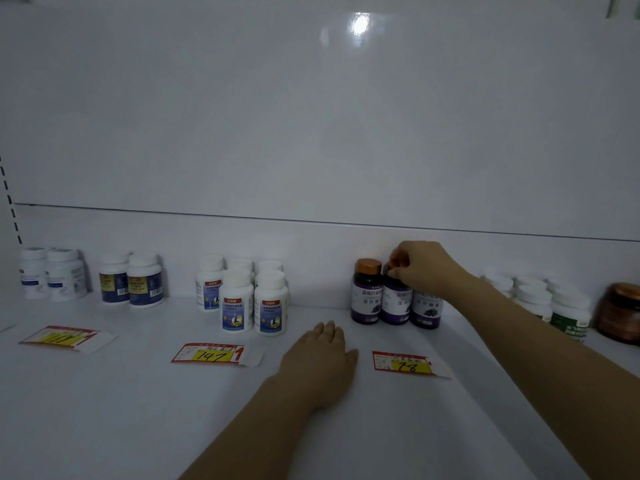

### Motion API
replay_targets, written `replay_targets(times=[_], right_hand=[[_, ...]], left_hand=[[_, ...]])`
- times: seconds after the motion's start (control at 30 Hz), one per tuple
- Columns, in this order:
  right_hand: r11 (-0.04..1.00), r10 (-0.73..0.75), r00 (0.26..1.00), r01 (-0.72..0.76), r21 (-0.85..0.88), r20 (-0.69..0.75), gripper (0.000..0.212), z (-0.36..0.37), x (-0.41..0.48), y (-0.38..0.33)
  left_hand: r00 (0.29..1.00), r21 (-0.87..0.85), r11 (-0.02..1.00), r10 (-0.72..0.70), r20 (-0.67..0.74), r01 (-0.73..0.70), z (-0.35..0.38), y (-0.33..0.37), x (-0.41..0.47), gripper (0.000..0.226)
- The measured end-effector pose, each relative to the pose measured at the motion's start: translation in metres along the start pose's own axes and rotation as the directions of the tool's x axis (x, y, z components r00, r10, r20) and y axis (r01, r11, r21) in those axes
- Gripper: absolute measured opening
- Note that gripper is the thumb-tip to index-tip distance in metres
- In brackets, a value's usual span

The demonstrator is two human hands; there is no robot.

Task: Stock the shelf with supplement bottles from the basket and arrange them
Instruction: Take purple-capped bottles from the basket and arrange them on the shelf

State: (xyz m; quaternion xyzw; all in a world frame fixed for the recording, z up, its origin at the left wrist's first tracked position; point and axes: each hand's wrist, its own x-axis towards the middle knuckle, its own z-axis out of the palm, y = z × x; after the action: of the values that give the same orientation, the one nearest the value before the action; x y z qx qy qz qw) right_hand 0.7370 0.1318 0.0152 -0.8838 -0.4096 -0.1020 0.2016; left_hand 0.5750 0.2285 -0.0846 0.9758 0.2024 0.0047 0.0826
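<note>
Three purple supplement bottles with copper caps stand in a row at the back of the white shelf (pixel 104 393). My right hand (pixel 424 268) grips the cap of the middle purple bottle (pixel 396 301) from above. The left purple bottle (pixel 366 292) stands free beside it, and the right purple bottle (pixel 427 311) is partly hidden by my wrist. My left hand (pixel 320 358) rests flat on the shelf in front of them, fingers straight. The basket is not in view.
White-capped bottles stand in groups along the back: two at far left (pixel 64 273), two dark-labelled (pixel 143 280), several blue-labelled (pixel 242 299), and green-labelled ones (pixel 568 313) at right beside a brown jar (pixel 620 313). Price tags (pixel 207 355) lie on the shelf front.
</note>
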Motion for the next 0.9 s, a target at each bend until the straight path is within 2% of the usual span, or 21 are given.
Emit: replay_targets(times=[0.3, 0.43, 0.5, 0.6, 0.73, 0.9], right_hand=[[0.975, -0.078, 0.997, 0.072, -0.208, -0.024, 0.035, 0.004, -0.003, 0.005], [0.983, -0.023, 0.991, -0.001, -0.183, -0.128, 0.031, -0.017, -0.009, 0.018], [0.977, 0.039, 0.995, -0.058, -0.206, -0.094, 0.033, -0.013, -0.011, 0.032], [0.988, 0.155, 0.988, -0.155, -0.027, -0.006, 0.034, 0.004, -0.020, 0.045], [0.933, 0.198, 0.975, -0.155, 0.326, -0.103, 0.026, 0.009, -0.031, 0.051], [0.871, 0.244, 0.958, -0.148, 0.468, -0.152, 0.031, -0.008, -0.047, 0.049]], left_hand=[[1.000, 0.032, 0.999, -0.007, 0.026, 0.007, -0.001, 0.001, -0.002, 0.059], [0.999, 0.038, 0.999, -0.012, 0.031, 0.010, -0.002, 0.002, -0.002, 0.059], [1.000, 0.036, 0.999, -0.011, 0.027, 0.010, -0.002, 0.002, -0.002, 0.059], [1.000, 0.031, 0.999, -0.008, 0.026, 0.007, -0.002, 0.002, -0.002, 0.059], [1.000, 0.008, 1.000, -0.009, 0.026, 0.008, -0.004, 0.002, -0.003, 0.059], [1.000, -0.061, 0.998, -0.023, -0.004, 0.023, -0.006, 0.003, -0.004, 0.061]])
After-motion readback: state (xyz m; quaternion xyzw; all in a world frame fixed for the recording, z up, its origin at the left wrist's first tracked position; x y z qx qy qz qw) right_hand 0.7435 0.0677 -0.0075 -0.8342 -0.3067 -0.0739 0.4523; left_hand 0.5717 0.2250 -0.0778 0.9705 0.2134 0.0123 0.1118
